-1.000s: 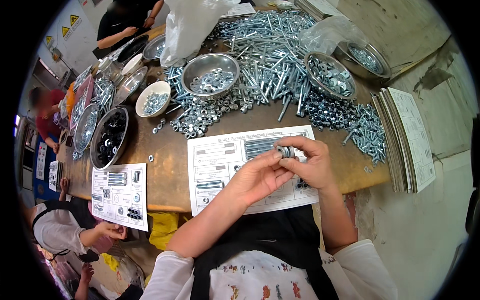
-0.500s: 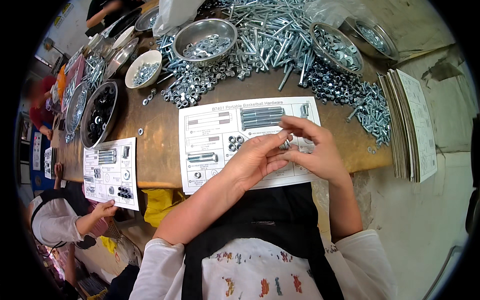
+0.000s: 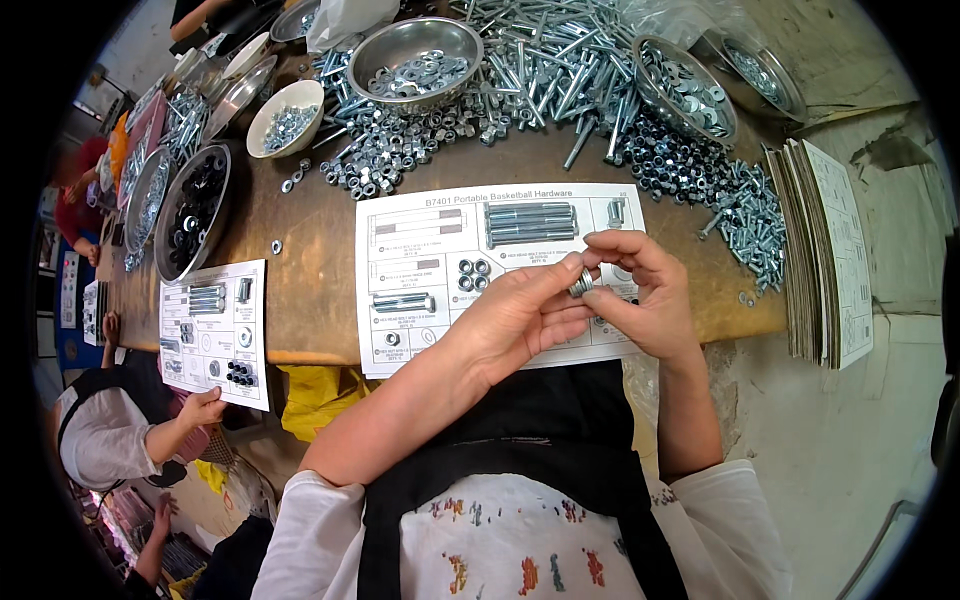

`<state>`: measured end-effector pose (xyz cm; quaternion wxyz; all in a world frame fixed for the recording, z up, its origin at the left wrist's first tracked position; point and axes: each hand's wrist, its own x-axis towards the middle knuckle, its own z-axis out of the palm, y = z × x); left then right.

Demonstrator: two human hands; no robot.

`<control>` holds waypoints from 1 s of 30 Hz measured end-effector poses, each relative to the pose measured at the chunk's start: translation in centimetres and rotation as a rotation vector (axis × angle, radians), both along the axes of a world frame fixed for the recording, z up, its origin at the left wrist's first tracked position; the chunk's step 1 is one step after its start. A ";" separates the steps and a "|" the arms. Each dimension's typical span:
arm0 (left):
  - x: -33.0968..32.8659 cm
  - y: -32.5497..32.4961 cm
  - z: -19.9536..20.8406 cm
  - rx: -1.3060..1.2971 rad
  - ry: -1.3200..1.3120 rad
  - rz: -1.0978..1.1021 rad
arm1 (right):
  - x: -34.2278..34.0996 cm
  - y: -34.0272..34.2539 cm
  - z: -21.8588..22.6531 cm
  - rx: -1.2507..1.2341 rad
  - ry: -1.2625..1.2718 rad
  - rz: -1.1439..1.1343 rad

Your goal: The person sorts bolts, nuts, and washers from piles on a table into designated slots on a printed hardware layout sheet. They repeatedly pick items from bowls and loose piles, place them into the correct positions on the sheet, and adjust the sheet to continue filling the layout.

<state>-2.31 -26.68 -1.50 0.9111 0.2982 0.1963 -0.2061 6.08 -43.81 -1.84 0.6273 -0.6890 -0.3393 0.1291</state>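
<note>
Over a white printed sheet (image 3: pixel 405 345), my two hands meet and pinch a small stack of metal washers (image 3: pixel 580 284). My left hand (image 3: pixel 520 320) grips the stack between thumb and forefinger, its other fingers stretched below. Thumb and fingertips of my right hand (image 3: pixel 648 300) close on the stack's other side. Long hex bolts (image 3: pixel 530 223) show on the sheet's upper part, with a group of nuts (image 3: pixel 473 275) and a shorter pair of bolts (image 3: pixel 403 302) at its left. My hands cover the sheet's lower right.
Beyond the sheet lie heaps of loose bolts (image 3: pixel 560 65), nuts (image 3: pixel 380 160) and dark-ringed nuts (image 3: pixel 665 165). Metal bowls of washers (image 3: pixel 415 90) stand at the back, a cream bowl (image 3: pixel 290 130) left. Stacked cards (image 3: pixel 800 250) stand at right. A co-worker's hand (image 3: pixel 205 408) holds another sheet (image 3: pixel 215 335).
My fingers have shifted around the washers, and the stack now shows more plainly between them. My right fingers have curled in closer. The co-worker's sheet has moved slightly left and up.
</note>
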 end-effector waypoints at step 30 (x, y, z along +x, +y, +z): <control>-8.0 1.7 -4.5 0.007 -0.036 -0.486 | -4.4 0.8 -4.1 -0.693 -0.727 -0.030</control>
